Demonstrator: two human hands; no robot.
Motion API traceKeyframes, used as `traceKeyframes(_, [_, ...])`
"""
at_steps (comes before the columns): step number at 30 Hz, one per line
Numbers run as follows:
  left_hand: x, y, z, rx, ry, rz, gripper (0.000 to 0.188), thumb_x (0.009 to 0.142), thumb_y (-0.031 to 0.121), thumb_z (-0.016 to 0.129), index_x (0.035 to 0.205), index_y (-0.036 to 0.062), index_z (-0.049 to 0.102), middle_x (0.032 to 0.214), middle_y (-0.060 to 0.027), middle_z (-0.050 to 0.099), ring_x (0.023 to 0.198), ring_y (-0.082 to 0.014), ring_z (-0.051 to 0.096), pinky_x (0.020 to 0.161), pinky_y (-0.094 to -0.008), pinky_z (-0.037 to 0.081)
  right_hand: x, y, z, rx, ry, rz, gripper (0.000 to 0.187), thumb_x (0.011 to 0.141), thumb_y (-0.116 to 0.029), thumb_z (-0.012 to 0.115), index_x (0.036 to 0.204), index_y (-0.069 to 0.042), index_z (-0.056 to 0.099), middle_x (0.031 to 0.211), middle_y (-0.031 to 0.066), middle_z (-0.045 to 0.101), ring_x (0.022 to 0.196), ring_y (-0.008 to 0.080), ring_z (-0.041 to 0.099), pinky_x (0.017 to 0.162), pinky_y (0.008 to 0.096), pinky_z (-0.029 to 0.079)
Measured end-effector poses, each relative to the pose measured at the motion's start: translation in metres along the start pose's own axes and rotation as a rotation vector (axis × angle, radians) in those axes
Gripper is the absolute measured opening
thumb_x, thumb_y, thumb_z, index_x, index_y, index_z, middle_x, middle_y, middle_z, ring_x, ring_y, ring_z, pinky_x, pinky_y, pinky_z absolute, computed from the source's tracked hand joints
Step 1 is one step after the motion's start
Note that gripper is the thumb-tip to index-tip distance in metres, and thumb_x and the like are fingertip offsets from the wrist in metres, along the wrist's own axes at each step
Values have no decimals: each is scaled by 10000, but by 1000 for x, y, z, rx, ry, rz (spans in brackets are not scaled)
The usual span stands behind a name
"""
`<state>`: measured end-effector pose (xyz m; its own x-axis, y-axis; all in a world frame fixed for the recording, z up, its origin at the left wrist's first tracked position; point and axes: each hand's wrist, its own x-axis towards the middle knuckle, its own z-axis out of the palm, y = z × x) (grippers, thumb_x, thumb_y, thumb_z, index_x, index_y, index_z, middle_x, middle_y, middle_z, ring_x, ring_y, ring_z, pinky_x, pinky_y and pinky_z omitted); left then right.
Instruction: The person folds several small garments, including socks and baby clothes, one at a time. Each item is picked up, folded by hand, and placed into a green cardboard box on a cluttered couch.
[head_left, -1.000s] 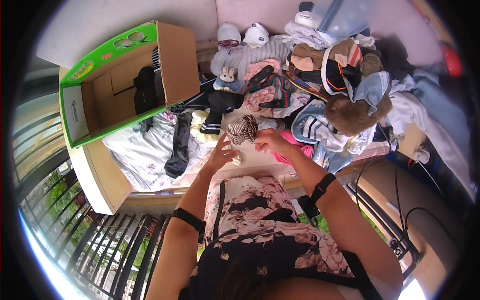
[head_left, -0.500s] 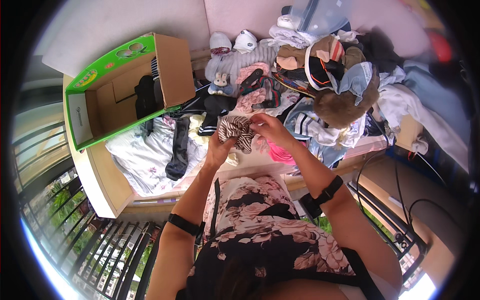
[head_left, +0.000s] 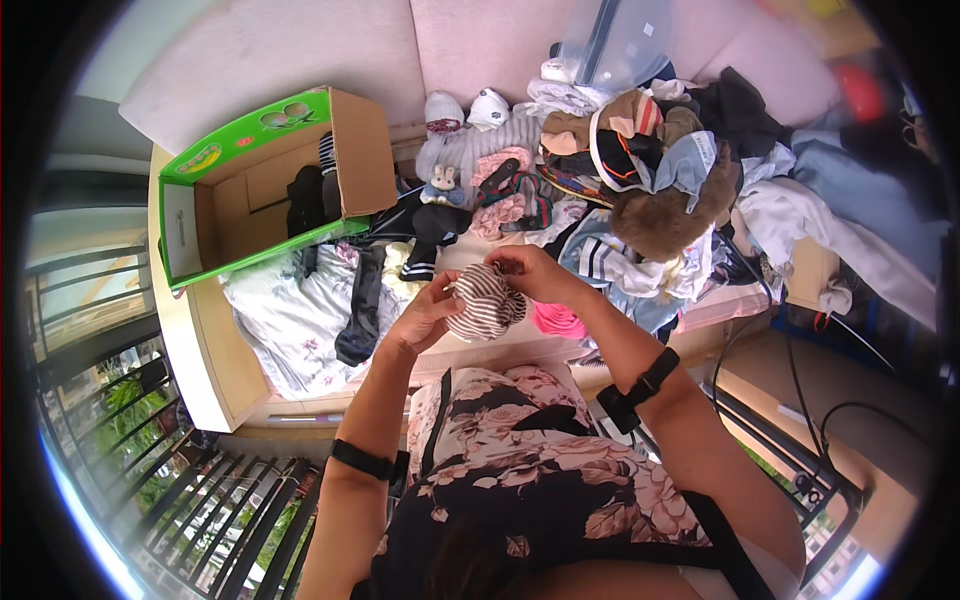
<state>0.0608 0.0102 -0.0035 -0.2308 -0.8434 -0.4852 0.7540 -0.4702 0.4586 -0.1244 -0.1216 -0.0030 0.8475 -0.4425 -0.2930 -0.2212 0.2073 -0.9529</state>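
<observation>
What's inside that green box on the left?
Dark cloth and a striped piece show inside the green box, toward its right end; whatever lies behind the brown flap is hidden.

Floral garment [head_left: 570, 465] was black with pale-pink roses, lighter ground lower down. Black left band [head_left: 362, 459] ringed left arm [head_left: 375, 400]; black right band [head_left: 655, 372], with boxy dark piece [head_left: 618, 408], ringed right arm [head_left: 690, 450]. Left hand [head_left: 425, 315], right hand [head_left: 535, 274] were bare.
</observation>
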Motion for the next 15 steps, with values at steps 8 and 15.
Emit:
traceKeyframes(8, [18, 3, -94, 1121, 1070, 555, 73, 692, 17, 554, 760, 18, 527, 658, -108, 591, 622, -190, 572, 577, -313, 436, -35, -10, 0, 211, 80, 91, 301, 796, 39, 495, 1093, 1, 516, 932, 29, 556, 772, 69, 529, 718, 208, 453])
traceKeyframes(15, [-77, 30, -183, 140, 1473, 439, 97, 762, 57, 467, 739, 97, 552, 622, -12, 551, 536, -82, 482, 481, -213, 363, -98, -81, -117, 624, 1072, -402, 278, 817, -32, 383, 1035, -20, 555, 956, 132, 619, 841, 227, 616, 727, 310, 492])
